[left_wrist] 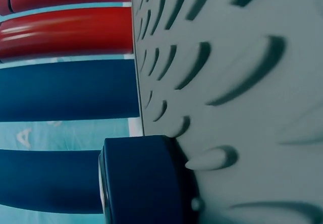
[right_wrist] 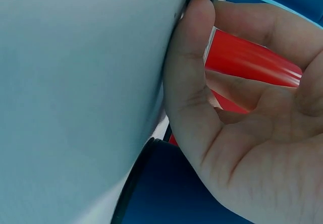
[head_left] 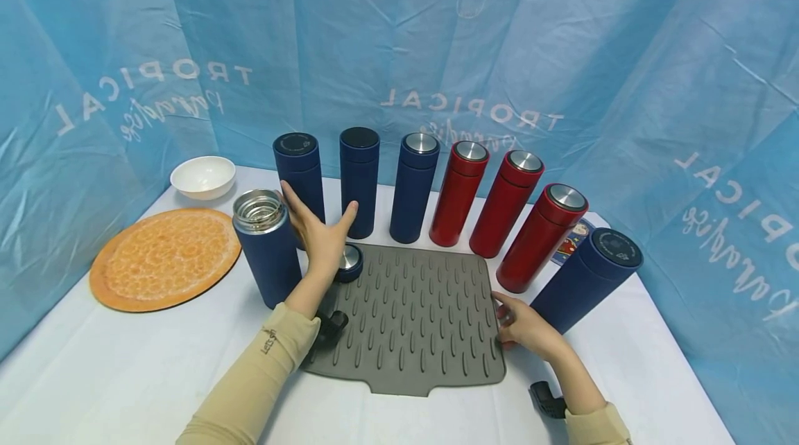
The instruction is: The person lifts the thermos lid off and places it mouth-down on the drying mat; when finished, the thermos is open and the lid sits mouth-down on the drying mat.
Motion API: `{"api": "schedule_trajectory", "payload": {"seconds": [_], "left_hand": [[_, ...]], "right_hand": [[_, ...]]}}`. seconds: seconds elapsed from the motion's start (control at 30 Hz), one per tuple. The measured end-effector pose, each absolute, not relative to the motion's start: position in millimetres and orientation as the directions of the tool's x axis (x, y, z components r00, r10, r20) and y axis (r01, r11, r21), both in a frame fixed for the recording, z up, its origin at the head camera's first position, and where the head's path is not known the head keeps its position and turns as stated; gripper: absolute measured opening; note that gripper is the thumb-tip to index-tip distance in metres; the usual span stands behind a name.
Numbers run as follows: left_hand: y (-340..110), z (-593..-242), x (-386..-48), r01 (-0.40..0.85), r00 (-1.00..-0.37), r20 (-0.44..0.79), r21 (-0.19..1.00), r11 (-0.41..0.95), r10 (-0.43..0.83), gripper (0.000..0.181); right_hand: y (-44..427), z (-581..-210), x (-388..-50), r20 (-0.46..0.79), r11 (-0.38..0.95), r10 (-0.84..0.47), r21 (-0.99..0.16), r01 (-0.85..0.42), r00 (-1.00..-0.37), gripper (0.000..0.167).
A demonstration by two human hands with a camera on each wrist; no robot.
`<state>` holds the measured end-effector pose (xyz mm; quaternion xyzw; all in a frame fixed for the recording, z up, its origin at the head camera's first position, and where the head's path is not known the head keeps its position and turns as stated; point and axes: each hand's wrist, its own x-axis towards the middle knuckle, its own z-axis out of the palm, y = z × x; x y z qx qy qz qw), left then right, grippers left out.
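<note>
My left hand (head_left: 321, 240) is held with thumb and index spread apart, beside a lidless blue thermos (head_left: 268, 258) with a bare steel neck. The other fingers are hidden, and whether they touch the thermos is unclear. A blue lid with a steel top (head_left: 349, 263) rests on the back left corner of a grey ribbed mat (head_left: 424, 320); it also shows in the left wrist view (left_wrist: 141, 178). At the mat's right edge is my right hand (head_left: 524, 324), fingers loosely bent, tips against or close to that edge. Its thumb (right_wrist: 192, 72) shows in the right wrist view.
Behind the mat stand blue thermoses (head_left: 358, 185) and red thermoses (head_left: 458, 195), all capped. Another blue thermos (head_left: 587, 278) is just beyond my right hand. To the left are a round orange-patterned mat (head_left: 165, 258) and a white bowl (head_left: 203, 178). A blue curtain (head_left: 349, 36) hangs behind.
</note>
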<state>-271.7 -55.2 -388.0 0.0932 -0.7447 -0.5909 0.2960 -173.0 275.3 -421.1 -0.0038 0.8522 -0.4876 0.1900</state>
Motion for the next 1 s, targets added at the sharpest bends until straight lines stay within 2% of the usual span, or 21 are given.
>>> {"api": "schedule_trajectory", "payload": {"seconds": [0.3, 0.6, 1.0], "left_hand": [[-56.2, -384.4, -284.1, 0.184, -0.789, 0.291, 0.952, 0.243, -0.542, 0.111], [-57.5, -385.8, -295.7, 0.207, -0.739, 0.338, 0.937, 0.281, -0.583, 0.111], [-63.4, -384.6, -301.5, 0.157, -0.741, 0.291, 0.951, 0.265, -0.605, 0.106]], "right_hand": [[276.3, -421.5, -174.4, -0.313, 0.519, -0.196, -0.837, 0.173, -0.929, 0.077], [275.1, -421.7, -173.9, -0.318, 0.521, -0.194, -0.835, 0.177, -0.928, 0.077], [276.0, -422.5, -173.7, -0.313, 0.513, -0.206, -0.841, 0.17, -0.927, 0.077]]}}
